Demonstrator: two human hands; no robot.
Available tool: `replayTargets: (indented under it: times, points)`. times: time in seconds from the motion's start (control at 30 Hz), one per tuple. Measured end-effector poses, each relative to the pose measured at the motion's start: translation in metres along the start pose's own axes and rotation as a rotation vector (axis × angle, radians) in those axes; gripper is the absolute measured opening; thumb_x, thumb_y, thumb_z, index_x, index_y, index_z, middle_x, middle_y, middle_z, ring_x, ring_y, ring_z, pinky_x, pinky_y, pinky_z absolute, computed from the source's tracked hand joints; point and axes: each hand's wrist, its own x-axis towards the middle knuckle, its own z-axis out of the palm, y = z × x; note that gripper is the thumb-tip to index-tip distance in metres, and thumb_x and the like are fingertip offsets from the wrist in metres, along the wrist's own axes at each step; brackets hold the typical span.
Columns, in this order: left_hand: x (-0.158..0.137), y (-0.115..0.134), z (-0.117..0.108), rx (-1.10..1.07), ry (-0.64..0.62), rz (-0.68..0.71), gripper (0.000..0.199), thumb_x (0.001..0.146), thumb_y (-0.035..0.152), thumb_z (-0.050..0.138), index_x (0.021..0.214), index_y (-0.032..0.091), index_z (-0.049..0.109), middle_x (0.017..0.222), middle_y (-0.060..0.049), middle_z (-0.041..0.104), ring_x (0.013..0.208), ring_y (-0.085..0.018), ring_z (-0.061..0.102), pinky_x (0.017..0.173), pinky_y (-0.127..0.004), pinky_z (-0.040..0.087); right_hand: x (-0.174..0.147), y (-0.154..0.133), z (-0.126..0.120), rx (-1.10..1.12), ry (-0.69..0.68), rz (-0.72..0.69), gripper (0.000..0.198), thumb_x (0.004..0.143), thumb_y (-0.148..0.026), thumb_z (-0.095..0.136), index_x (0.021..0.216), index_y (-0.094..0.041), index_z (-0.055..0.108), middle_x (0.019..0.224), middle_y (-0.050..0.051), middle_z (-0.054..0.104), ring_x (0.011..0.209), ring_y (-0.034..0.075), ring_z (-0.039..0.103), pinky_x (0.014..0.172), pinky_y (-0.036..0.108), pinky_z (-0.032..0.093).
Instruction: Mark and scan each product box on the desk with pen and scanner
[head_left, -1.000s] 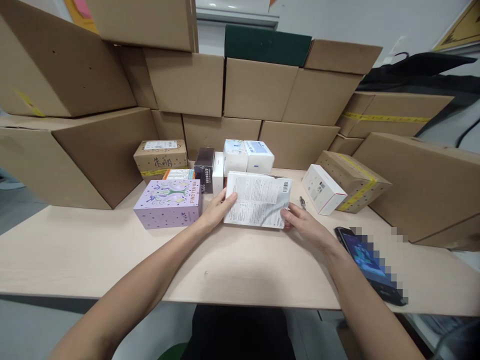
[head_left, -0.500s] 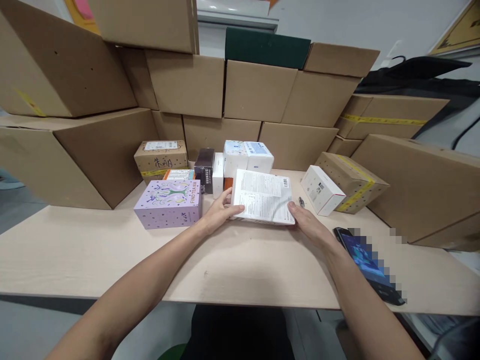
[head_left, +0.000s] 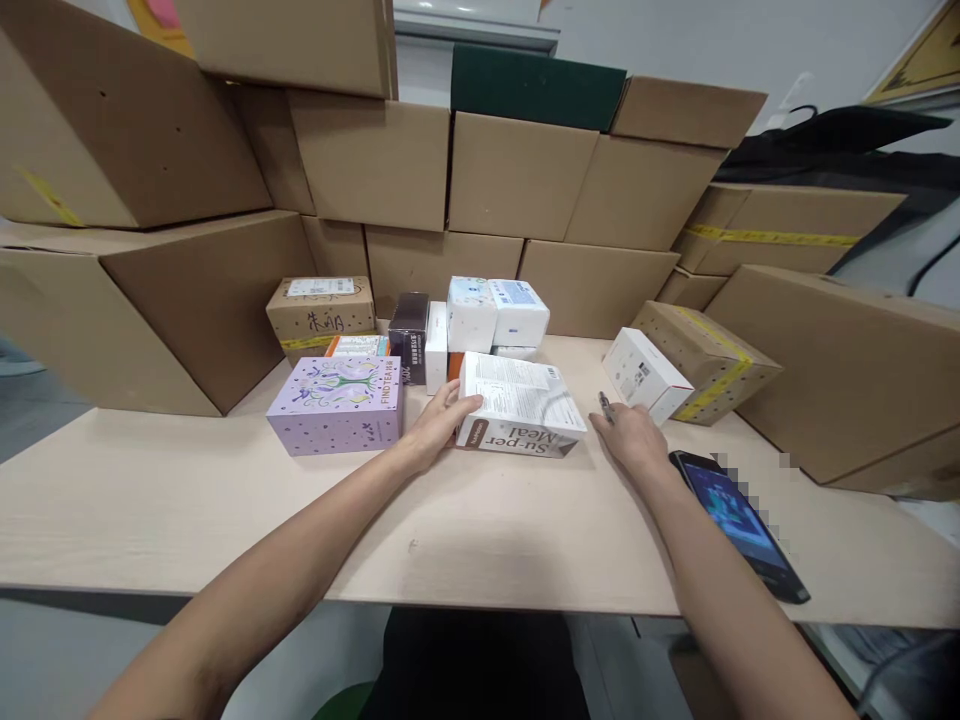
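A white box marked "Su-per Meal" rests on the table in front of me, its printed lettering upside down. My left hand grips its left end, thumb over the top edge and fingers along the side. To the right of the box, my right hand has its fingers closed at the near end of a slim, dark and silver pen-like tool. Part of that tool is hidden by the fingers. A white box lies just beyond the right hand.
At left is a lilac tea box. Behind stand a dark box, tissue packs and a small carton. A phone-like device lies at right. Large cardboard boxes wall the back and both sides.
My right hand has let go of the white box and moved right to the pen-like tool. The white box has come down flatter, showing its front side; my left hand stays on it.
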Motion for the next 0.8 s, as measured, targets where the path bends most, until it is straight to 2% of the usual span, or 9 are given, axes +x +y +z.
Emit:
replayTargets:
  times: [0.13, 0.3, 0.37, 0.43, 0.53, 0.6, 0.7, 0.8]
  points:
    - [0.001, -0.001, -0.002, 0.001, -0.04, 0.025, 0.077, 0.08, 0.043, 0.072, 0.148, 0.031, 0.037, 0.13, -0.009, 0.066, 0.099, -0.026, 0.07, 0.07, -0.035, 0.061, 0.005, -0.005, 0.004, 0.067, -0.011, -0.02, 0.038, 0.094, -0.026, 0.046, 0.12, -0.009, 0.068, 0.119, 0.026, 0.064, 0.116, 0.036, 0.062, 0.093, 0.042, 0.046]
    - [0.001, -0.001, -0.003, 0.002, -0.06, 0.031, 0.082, 0.08, 0.043, 0.073, 0.151, 0.031, 0.032, 0.129, -0.01, 0.065, 0.096, -0.025, 0.069, 0.065, -0.035, 0.062, 0.003, -0.003, 0.001, 0.233, 0.008, 0.019, 0.034, 0.084, -0.018, 0.056, 0.111, -0.004, 0.071, 0.111, 0.03, 0.067, 0.114, 0.041, 0.061, 0.093, 0.047, 0.044]
    - [-0.001, 0.001, -0.002, -0.003, -0.06, 0.027, 0.086, 0.08, 0.041, 0.072, 0.153, 0.032, 0.028, 0.126, -0.011, 0.066, 0.09, -0.024, 0.069, 0.062, -0.035, 0.062, 0.0, -0.002, -0.001, 0.356, 0.022, 0.02, 0.038, 0.081, -0.019, 0.058, 0.115, -0.006, 0.07, 0.104, 0.025, 0.07, 0.11, 0.037, 0.063, 0.091, 0.044, 0.045]
    - [-0.004, 0.005, 0.0, -0.024, -0.062, 0.017, 0.086, 0.081, 0.04, 0.071, 0.154, 0.036, 0.025, 0.125, -0.01, 0.065, 0.084, -0.021, 0.068, 0.059, -0.034, 0.062, -0.004, -0.002, -0.002, 0.519, 0.015, 0.005, 0.045, 0.08, -0.023, 0.059, 0.122, -0.007, 0.067, 0.09, 0.017, 0.072, 0.096, 0.03, 0.066, 0.084, 0.039, 0.048]
    - [-0.008, 0.011, 0.002, -0.083, -0.085, 0.005, 0.083, 0.084, 0.045, 0.067, 0.154, 0.043, 0.023, 0.128, -0.009, 0.063, 0.077, -0.018, 0.067, 0.056, -0.034, 0.062, -0.015, -0.008, -0.001, 0.804, -0.065, -0.042, 0.048, 0.08, -0.035, 0.058, 0.122, -0.011, 0.066, 0.071, 0.005, 0.067, 0.066, 0.02, 0.063, 0.063, 0.03, 0.047]
    - [-0.011, 0.013, 0.003, -0.116, -0.105, -0.007, 0.084, 0.085, 0.049, 0.067, 0.154, 0.045, 0.02, 0.128, -0.009, 0.062, 0.075, -0.018, 0.068, 0.057, -0.036, 0.063, -0.022, -0.014, 0.001, 0.98, -0.159, -0.085, 0.044, 0.078, -0.042, 0.059, 0.11, -0.015, 0.07, 0.065, 0.002, 0.063, 0.054, 0.015, 0.055, 0.051, 0.026, 0.041]
    - [-0.013, 0.013, 0.004, -0.13, -0.129, -0.02, 0.089, 0.084, 0.05, 0.069, 0.155, 0.046, 0.015, 0.127, -0.01, 0.062, 0.074, -0.018, 0.068, 0.059, -0.039, 0.063, -0.029, -0.022, 0.003, 1.173, -0.281, -0.118, 0.032, 0.073, -0.043, 0.065, 0.091, -0.017, 0.071, 0.06, 0.0, 0.061, 0.048, 0.012, 0.049, 0.045, 0.024, 0.035]
    - [-0.013, 0.011, 0.004, -0.139, -0.125, -0.033, 0.092, 0.085, 0.05, 0.069, 0.156, 0.046, 0.011, 0.127, -0.011, 0.062, 0.074, -0.019, 0.068, 0.059, -0.039, 0.063, -0.03, -0.026, 0.003, 1.303, -0.333, -0.092, 0.025, 0.068, -0.035, 0.07, 0.087, -0.019, 0.069, 0.063, 0.0, 0.063, 0.05, 0.012, 0.052, 0.047, 0.024, 0.04]
